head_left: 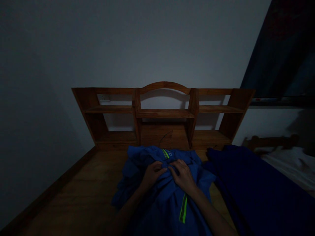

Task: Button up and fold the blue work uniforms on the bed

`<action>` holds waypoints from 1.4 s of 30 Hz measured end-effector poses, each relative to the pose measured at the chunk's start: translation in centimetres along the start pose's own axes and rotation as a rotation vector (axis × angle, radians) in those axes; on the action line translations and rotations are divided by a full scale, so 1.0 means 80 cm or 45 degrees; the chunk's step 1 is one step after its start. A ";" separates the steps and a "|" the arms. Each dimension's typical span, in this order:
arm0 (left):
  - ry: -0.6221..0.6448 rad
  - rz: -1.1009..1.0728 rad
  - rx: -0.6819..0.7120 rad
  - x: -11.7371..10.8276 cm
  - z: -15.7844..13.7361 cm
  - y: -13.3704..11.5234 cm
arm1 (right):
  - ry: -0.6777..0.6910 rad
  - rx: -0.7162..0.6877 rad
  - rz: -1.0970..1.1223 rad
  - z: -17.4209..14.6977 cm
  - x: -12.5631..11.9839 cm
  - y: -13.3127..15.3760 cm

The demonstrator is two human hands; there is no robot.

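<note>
A crumpled blue work garment [169,203] with yellow-green stripes and some pale lettering lies on the wooden desk top in front of me. Both of my hands are on its upper middle, close together. My left hand [154,173] pinches a fold of the cloth, thumb and fingers curled. Just to its right, my right hand [182,173] grips the same gathered area with bent fingers. What lies under the fingertips is hidden, and the garment's lower part runs out of view toward me.
A wooden shelf unit [165,113] stands at the back of the desk [83,183], against a pale wall [147,42]. Dark blue cloth [261,190] spreads along the right side. Beyond it are white fabric [292,162] and a dark curtain [287,49]. The room is dim.
</note>
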State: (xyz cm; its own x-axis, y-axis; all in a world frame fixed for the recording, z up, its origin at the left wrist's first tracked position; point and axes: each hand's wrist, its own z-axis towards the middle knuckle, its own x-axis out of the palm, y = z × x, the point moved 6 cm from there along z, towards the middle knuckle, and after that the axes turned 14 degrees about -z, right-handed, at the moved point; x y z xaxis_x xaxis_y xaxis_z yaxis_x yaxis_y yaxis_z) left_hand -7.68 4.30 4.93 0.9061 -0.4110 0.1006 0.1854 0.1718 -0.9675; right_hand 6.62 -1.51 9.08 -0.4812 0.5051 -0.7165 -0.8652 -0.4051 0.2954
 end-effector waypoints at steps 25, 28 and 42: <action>-0.111 0.137 0.078 -0.005 0.003 0.005 | 0.023 0.043 0.025 0.000 0.003 -0.004; -0.187 0.244 0.131 -0.007 0.002 0.005 | 0.073 0.005 0.060 0.000 0.004 0.001; -0.151 0.395 0.315 0.002 -0.007 -0.025 | 0.033 0.031 0.110 -0.002 0.003 -0.003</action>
State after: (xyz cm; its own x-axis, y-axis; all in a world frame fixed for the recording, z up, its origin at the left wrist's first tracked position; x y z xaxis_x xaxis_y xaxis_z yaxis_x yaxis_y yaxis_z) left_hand -8.17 3.38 6.77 0.9682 -0.2025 -0.1470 -0.0307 0.4871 -0.8728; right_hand 6.75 -1.43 8.75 -0.5504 0.4488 -0.7040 -0.8241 -0.4273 0.3719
